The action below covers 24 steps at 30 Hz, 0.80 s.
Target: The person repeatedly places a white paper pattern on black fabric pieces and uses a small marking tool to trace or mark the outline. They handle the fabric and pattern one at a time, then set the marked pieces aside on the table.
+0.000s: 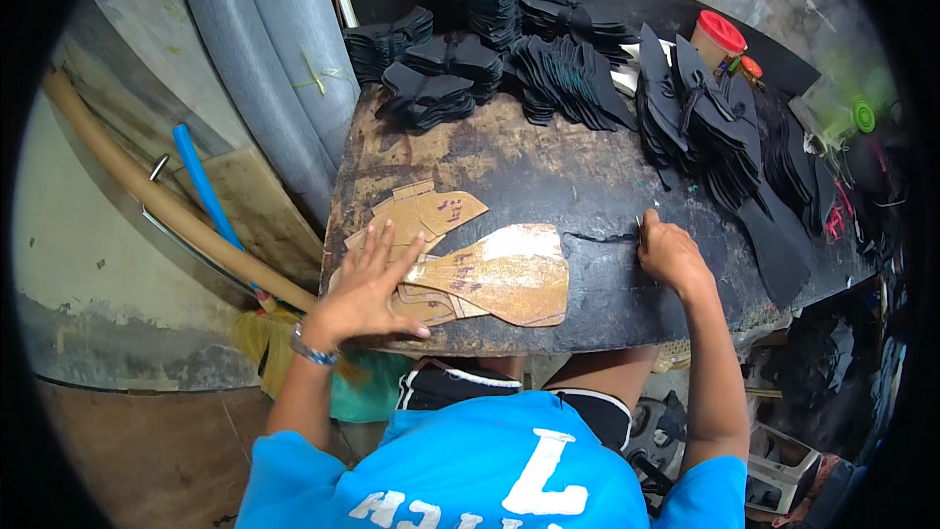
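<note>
My left hand (364, 296) lies flat with fingers spread on a pile of brown cardboard templates (509, 274) at the near left of the worn work table (509, 162). My right hand (670, 255) is closed around a small blade (638, 224), its tip on a black sheet (627, 284) spread over the near right of the table. A thin cut line (597, 236) runs across that sheet from the largest template toward the blade. More small templates (431, 211) fan out behind my left hand.
Stacks of cut black pieces (568, 78) crowd the table's back and right side (705, 118). A red-lidded jar (718, 37) stands among them. Grey pipes (264, 69), a blue tube (204, 186) and a brown tube (147, 191) lean at the left.
</note>
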### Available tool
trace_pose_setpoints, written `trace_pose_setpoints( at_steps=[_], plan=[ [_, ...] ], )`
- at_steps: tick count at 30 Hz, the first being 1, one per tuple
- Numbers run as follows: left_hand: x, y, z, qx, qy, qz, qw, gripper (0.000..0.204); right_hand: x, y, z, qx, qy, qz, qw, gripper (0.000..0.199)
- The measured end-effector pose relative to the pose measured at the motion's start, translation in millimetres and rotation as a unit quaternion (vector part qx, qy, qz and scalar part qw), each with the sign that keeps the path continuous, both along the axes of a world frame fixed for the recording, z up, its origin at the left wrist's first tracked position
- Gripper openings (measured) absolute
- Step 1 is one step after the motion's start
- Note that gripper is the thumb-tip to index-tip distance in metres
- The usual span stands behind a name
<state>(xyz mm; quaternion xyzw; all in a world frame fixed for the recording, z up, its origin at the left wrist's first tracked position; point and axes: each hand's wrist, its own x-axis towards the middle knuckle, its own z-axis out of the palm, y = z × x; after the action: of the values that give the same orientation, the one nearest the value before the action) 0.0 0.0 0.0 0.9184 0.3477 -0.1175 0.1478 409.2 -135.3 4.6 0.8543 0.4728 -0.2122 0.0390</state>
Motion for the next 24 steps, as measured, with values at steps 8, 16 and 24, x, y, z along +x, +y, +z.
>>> trace_pose_setpoints(
  at_steps=[8, 16, 24],
  plan=[
    [-10.5, -3.7, -44.1, 0.190, -0.196, -0.015, 0.962, 0.120, 3.1, 21.8, 11.8, 0.057, 0.030, 0.061, 0.996, 0.054],
    [-91.9, -102.7, -7.8, -0.276, -0.058, -0.042, 0.959, 0.023, -49.8, -186.9, 24.7, -0.161, 0.238, 0.112, 0.951, 0.023],
    [-79.4, -142.2, -28.4, -0.361, 0.066, -0.094, 0.926, 0.025, -120.7, -275.4, -40.1, 0.076, 0.500, -0.136, 0.852, 0.042]
  ],
)
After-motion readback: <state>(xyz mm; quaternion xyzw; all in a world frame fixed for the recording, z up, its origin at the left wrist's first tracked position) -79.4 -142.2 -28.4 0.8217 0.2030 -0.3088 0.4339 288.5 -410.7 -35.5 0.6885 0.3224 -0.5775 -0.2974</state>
